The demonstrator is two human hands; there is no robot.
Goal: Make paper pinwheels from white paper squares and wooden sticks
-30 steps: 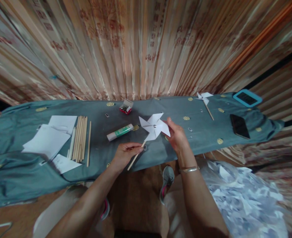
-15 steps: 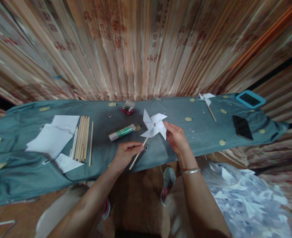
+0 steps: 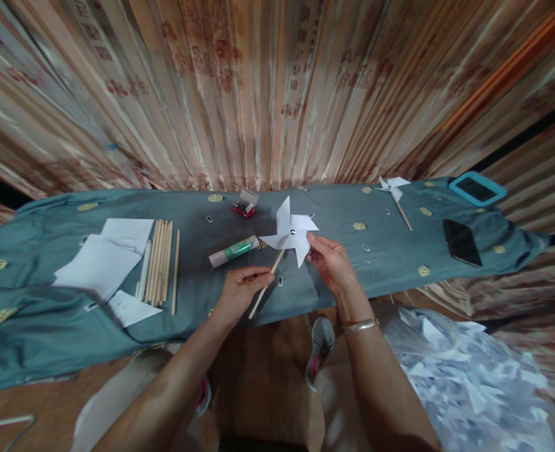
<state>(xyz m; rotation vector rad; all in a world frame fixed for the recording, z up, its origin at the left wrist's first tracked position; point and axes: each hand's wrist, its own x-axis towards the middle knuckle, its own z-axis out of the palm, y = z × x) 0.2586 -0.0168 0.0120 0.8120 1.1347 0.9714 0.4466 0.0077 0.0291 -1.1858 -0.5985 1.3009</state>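
Observation:
A white paper pinwheel point(image 3: 284, 238) with a shiny metal pin at its hub is held above the cloth-covered table. My left hand point(image 3: 244, 289) pinches its thin wooden stick point(image 3: 260, 301) between thumb and fingers. At the right edge of the blades is my right hand point(image 3: 328, 257), its thumb and fingers closed on a paper blade. A glue stick point(image 3: 234, 252) with a green label lies just beyond my left hand. Behind it stands a small open red box point(image 3: 244, 206) of metal pins.
White paper sheets point(image 3: 96, 267) and a row of wooden sticks point(image 3: 159, 263) lie on the left. Another pinwheel point(image 3: 393, 188), a black phone point(image 3: 462, 242) and a blue-framed device point(image 3: 478, 188) lie on the right. A clear bag of paper pieces point(image 3: 475, 376) sits below the table at right.
The pinwheel's blades have turned a little about the pin. My right hand has shifted slightly left along with them, while my left hand keeps its pinch on the stick.

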